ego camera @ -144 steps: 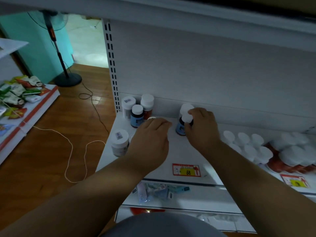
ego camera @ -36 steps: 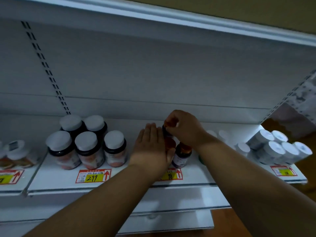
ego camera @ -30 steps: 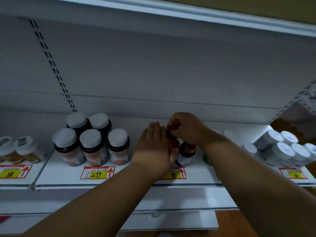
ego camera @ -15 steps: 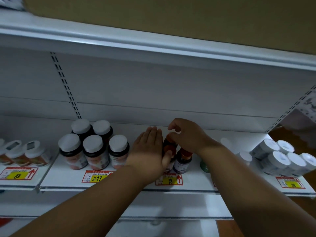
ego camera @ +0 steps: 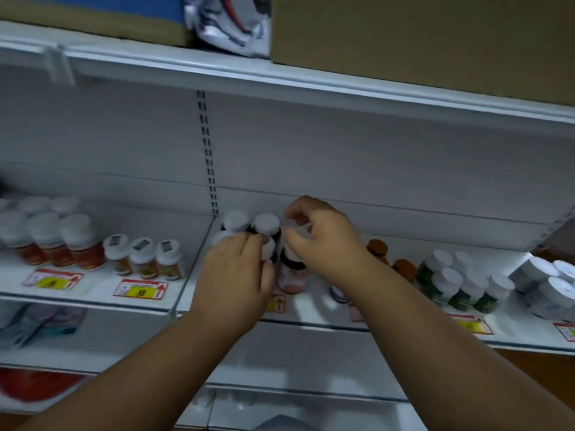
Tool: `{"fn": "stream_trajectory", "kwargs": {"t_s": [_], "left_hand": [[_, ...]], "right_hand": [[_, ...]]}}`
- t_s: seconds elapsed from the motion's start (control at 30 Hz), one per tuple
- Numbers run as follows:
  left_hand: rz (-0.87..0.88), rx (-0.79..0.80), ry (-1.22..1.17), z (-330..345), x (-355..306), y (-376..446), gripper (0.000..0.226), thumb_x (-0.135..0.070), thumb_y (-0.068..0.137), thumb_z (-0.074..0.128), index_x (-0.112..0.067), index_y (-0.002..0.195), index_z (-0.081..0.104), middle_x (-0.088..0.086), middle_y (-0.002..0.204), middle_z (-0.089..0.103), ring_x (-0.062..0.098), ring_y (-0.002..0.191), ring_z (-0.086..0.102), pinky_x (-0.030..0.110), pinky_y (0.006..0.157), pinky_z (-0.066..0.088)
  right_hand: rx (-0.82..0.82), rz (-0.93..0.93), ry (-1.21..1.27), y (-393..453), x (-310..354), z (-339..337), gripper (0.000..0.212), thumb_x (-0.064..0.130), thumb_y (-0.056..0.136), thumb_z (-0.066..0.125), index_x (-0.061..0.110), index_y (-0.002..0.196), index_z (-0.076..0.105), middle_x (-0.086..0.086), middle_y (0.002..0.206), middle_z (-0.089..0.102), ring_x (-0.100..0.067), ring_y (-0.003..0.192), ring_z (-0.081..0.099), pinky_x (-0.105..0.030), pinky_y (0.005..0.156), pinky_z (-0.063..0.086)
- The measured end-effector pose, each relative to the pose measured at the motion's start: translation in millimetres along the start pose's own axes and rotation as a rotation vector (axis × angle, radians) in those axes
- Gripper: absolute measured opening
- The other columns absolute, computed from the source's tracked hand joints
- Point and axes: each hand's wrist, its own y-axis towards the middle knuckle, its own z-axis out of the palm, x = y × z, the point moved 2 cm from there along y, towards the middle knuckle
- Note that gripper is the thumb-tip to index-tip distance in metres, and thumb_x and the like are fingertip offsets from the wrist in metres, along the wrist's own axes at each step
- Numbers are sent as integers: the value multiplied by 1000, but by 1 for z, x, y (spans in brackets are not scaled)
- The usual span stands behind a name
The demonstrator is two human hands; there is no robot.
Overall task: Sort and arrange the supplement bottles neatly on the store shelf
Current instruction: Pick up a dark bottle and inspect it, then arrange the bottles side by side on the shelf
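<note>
The left hand (ego camera: 233, 275) is gripping a white-capped bottle (ego camera: 268, 247) while the right hand (ego camera: 323, 241), fingers curled loosely on nothing, is crowding the front bottle (ego camera: 291, 272) beside it, risking a topple.

both hands (ego camera: 236, 272) (ego camera: 323, 241) extended forward, fingers curled

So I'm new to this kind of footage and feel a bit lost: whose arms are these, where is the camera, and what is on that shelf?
There is no machine here. A person wears a camera on the head, so you look forward and down along their own two bare arms. The store shelf is white, with price tags along its front edge. The left hand rests on a cluster of white-capped supplement bottles, fingers curled over one cap. The right hand hovers beside it with fingers curled; whether its grip holds a cap is hidden. Below it stands a bottle with a pinkish label. Further right are green bottles; to the left, small orange bottles.
</note>
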Motion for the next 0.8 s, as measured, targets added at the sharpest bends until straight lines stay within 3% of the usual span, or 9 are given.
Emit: {"fn": "stream_trajectory", "kwargs": {"t_s": [0.13,0.33,0.43,0.8], "left_hand": [[-107,-63,73,-60,89,-50,37,-32,83,43,-13,109,60,8,99,61,31,89,56,41,76,45],[-301,-66,175,-153,221,-127,33,-32,85,44,-15,109,59,5,99,61,28,90,57,42,76,47],[-399,-75,204,-188,270,-153,38,-36,88,43,-18,118,59,1,106,64,22,95,60,38,80,49],[-548,-64,254,-222,416,-137,37,-44,91,48,-26,123,56,-4,113,61,17,100,58,39,84,50]], "right_hand": [[36,-47,103,8,92,72,23,25,88,63,23,110,60,10,107,56,-3,92,52,-29,79,51],[112,-266,181,27,230,192,30,21,82,65,27,111,60,7,112,54,-10,96,56,-28,85,47],[160,-282,228,40,280,231,31,22,83,66,28,112,59,10,110,52,-2,87,54,-24,80,48],[230,-366,266,147,366,352,30,30,85,64,26,114,58,12,107,51,-6,96,52,-30,87,48]]}}
